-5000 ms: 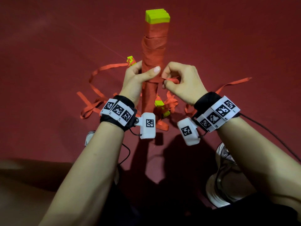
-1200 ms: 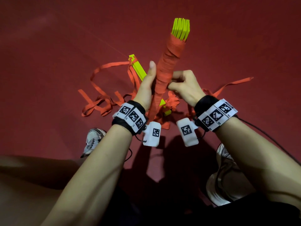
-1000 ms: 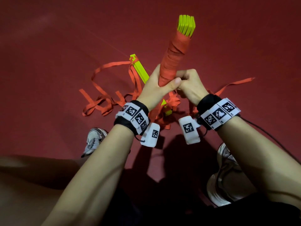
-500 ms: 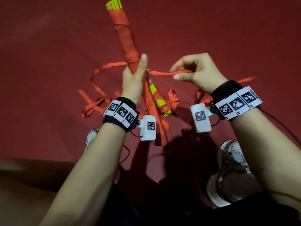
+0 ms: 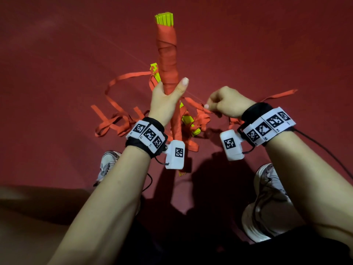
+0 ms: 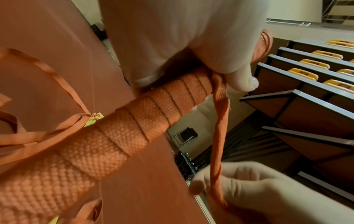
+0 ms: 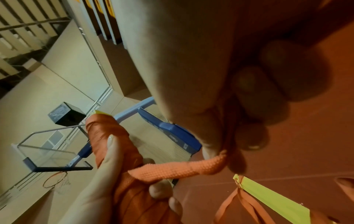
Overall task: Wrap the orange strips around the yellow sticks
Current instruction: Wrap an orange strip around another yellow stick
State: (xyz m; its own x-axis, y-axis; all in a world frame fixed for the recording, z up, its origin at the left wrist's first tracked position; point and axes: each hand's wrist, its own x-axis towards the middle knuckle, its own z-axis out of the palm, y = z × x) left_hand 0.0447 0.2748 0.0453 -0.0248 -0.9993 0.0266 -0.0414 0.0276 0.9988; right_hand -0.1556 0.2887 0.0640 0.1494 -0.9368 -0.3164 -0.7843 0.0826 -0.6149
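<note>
Orange strip now pulled taut sideways by right hand, pinched; half second ago hand higher. Left hand grips stick bundle, upright again, mostly wrapped. Next turn seems ready. Loose strips on floor.

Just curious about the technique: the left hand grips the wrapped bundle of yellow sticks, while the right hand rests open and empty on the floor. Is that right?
Not quite. The left hand does grip the wrapped bundle of yellow sticks, but the right hand is not open and empty on the floor: it pinches the loose end of the orange strip, pulled out sideways from the bundle. The right wrist view shows this best.
</note>
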